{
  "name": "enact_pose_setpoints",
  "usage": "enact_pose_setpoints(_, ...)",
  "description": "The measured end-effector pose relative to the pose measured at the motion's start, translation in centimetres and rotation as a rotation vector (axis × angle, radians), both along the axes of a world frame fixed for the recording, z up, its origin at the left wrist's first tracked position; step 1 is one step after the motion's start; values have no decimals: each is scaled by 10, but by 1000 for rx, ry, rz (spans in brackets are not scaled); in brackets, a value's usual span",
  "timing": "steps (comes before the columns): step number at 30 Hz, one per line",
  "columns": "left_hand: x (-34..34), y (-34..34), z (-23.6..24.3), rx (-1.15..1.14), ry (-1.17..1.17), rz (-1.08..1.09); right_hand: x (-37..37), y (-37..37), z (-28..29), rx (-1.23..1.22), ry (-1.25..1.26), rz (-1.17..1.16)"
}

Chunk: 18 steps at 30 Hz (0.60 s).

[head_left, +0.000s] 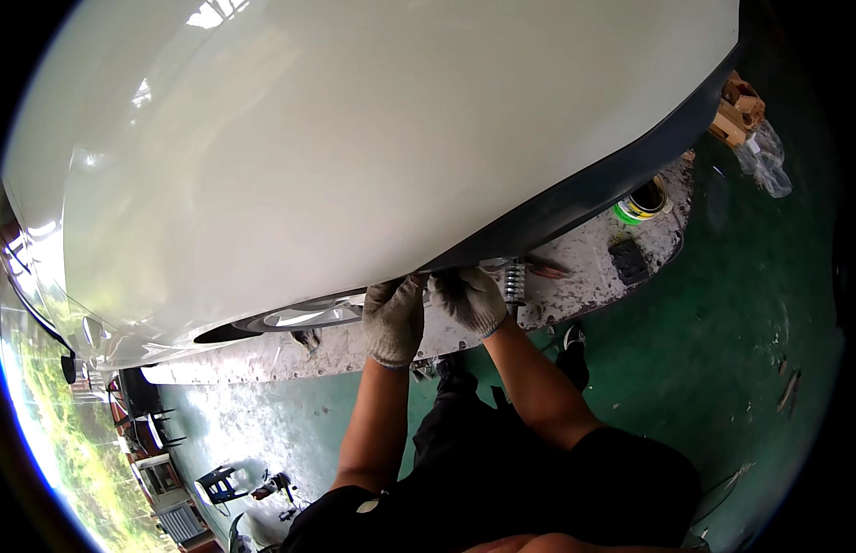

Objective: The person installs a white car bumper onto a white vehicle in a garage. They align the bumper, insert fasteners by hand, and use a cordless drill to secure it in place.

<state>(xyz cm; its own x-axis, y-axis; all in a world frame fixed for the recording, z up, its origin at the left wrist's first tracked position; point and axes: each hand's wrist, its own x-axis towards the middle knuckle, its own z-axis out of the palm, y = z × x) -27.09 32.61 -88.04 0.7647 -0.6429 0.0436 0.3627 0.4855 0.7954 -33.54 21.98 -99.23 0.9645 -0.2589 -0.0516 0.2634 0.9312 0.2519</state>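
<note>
The fingertips of the left gloved hand (394,323) were concealed at the lower edge of the white car body (354,138), and those of the right gloved hand (470,300) at the dark trim (589,198); whether either gripped anything could not be determined. The body's upper part was cut off by the top edge. Its panel covered the upper portion of the wheel (322,315). The contents of the tin (641,203) were lost in shadow. The person's black clothing (501,488) ran out of view at the lower edge. Outdoor greenery (54,433) was blurred by glare, and small items beside the stool (219,484) were too small to identify.
</note>
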Motion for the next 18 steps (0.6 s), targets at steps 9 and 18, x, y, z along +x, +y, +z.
enact_pose_setpoints(9, 4, 0, -7, -13, -54, -38, 21, -19, -45, -4, -527, 357)
enact_pose_setpoints(18, -2, 1, 4, 42, -3, 32, 0, -5, 43, 33, 215, 71)
